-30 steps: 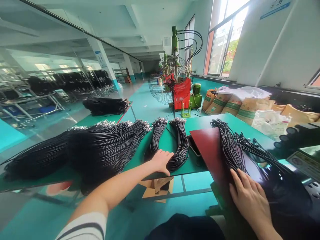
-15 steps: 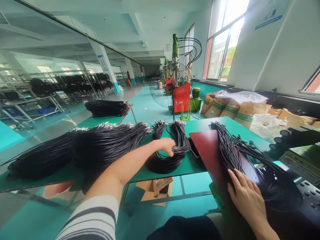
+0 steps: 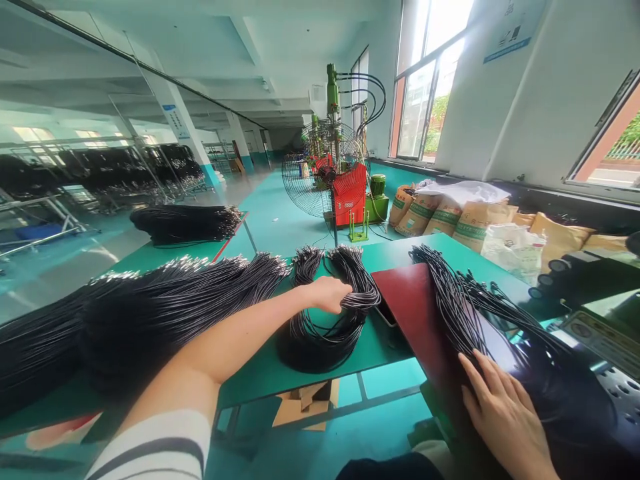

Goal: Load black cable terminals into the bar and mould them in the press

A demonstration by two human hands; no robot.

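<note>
My left hand (image 3: 330, 295) is closed on the right side of a looped bundle of black cables (image 3: 320, 353) lying on the green table. Metal tips of this bundle point to the far side. My right hand (image 3: 507, 410) lies with fingers stretched out on a dark red board (image 3: 407, 300), its fingertips at the near part of another bundle of black cables (image 3: 453, 300). Further strands of that pile run to the right and droop beside the hand. Left of my forearm, large heaps of black cables (image 3: 190, 300) with silvery ends cover the table.
A round fan (image 3: 327, 175) stands beyond the green table (image 3: 390, 257), before a red and green machine. Another cable pile (image 3: 185, 223) lies on a table at the left. Sacks (image 3: 440, 213) line the window wall. A cardboard box (image 3: 300, 407) sits under the table.
The view has turned slightly right, so the scene sits further left. My left hand keeps its grip on the looped cables, and my right hand still rests by the other bundle.
</note>
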